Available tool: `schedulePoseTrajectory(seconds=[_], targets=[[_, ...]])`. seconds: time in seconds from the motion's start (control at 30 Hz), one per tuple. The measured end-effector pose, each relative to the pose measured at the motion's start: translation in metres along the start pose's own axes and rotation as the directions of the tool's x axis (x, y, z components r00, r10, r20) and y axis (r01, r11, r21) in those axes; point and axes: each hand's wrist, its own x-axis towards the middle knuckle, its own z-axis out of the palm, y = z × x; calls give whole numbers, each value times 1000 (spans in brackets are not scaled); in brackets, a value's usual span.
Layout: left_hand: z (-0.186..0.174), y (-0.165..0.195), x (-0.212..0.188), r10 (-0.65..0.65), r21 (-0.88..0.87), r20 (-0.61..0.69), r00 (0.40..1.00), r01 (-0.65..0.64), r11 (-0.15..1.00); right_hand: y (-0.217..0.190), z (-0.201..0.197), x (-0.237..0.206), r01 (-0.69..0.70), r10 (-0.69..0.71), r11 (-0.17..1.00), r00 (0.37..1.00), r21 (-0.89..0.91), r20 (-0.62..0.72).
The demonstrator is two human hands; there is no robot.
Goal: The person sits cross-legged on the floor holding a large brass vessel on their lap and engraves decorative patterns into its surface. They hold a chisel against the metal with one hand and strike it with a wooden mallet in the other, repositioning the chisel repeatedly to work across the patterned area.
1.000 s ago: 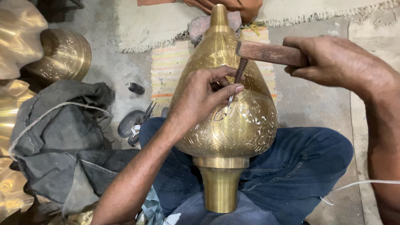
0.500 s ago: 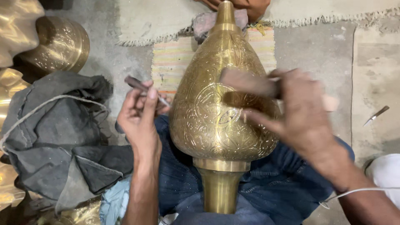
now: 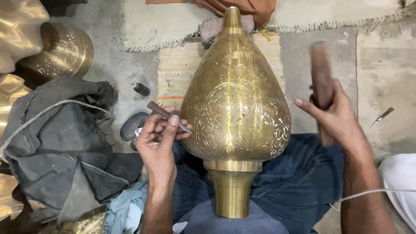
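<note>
A large engraved brass vessel (image 3: 236, 99), teardrop-shaped, lies across the person's lap, neck toward them. The left hand (image 3: 161, 134) pinches a small chisel (image 3: 167, 116) just beside its left flank. The right hand (image 3: 336, 117) grips a wooden mallet (image 3: 321, 78) raised near its right side.

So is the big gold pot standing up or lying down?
Lying down. The engraved brass vessel rests across the person's lap, its pointed tip toward the striped mat and its round base toward the person.

left hand (image 3: 161, 135) sits curled at left, fingers pinched in a tight grip. right hand (image 3: 336, 116) is raised at right, fist closed, forearm running near.
</note>
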Motion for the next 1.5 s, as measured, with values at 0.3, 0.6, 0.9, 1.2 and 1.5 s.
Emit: schedulePoseTrajectory(seconds=[0.3,0.6,0.9,1.2,1.5], targets=[[17,7,-14,-61,41,203,977,54,998,69,27,-38,12,12,887,999,461,-48],[13,-18,-22,181,41,81,980,-185,982,72,28,-41,-32,43,945,999,325,-26],[22,-60,41,271,-267,-141,952,-300,916,95,59,-19,-329,169,637,942,697,290],[14,-62,40,188,-180,-131,973,-210,961,86,60,-20,-148,12,801,973,580,231],[69,2,24,165,407,160,973,-217,887,-5,0,11,133,-127,988,988,-79,83]])
